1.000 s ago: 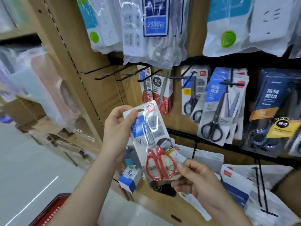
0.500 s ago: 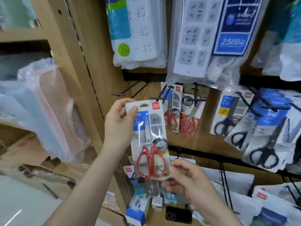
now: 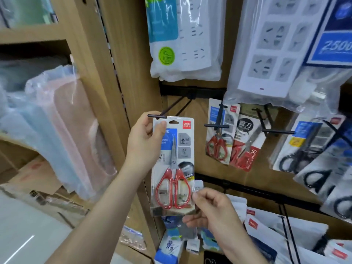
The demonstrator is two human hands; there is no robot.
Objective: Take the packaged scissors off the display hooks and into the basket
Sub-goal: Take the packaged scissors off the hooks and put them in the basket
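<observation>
Since a second ago, we find the packaged scissors [image 3: 173, 164] turned from a tilt to upright at frame centre, top edge level with an empty hook [image 3: 158, 116]. The red basket has left the lower left of view, so we judge the drop into it is still to come. Our left hand [image 3: 144, 138] grips the upper left corner, thumb in front, and our right hand [image 3: 213, 212] pinches the lower right of this clear blister card, with its red handles low, blades up and hang hole free.

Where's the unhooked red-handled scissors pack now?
Head view, centre: red-handled scissors blister pack held upright, left hand pinching its top, right hand its bottom.
</observation>
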